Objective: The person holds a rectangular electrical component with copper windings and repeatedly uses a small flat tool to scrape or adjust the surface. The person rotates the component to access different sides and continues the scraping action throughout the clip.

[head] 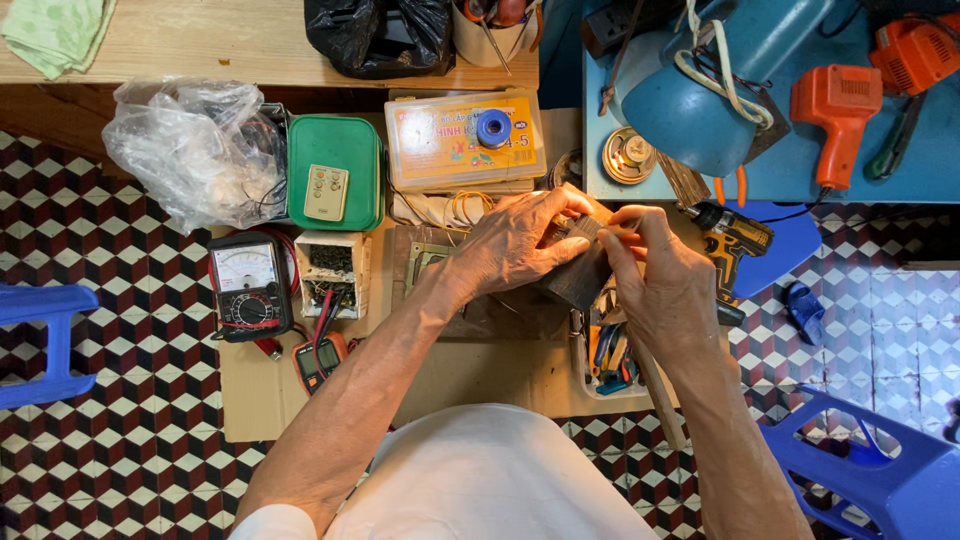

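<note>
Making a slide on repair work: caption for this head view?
Both hands, left hand and right hand, grip a small dark block above cardboard.

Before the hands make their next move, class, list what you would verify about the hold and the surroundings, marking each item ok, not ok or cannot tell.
1. Left hand grips the small dark block-shaped part: ok.
2. Right hand meets the part's top edge with its fingertips: ok.
3. What the right fingertips pinch: cannot tell, too small.
4. Open tray of small hand tools lies under the right wrist: ok.
5. Black analogue meter with red leads sits apart from both hands, on the brown cardboard sheet: ok.
6. Yellow-and-black cordless drill lies close beside the right hand: not ok.
</note>
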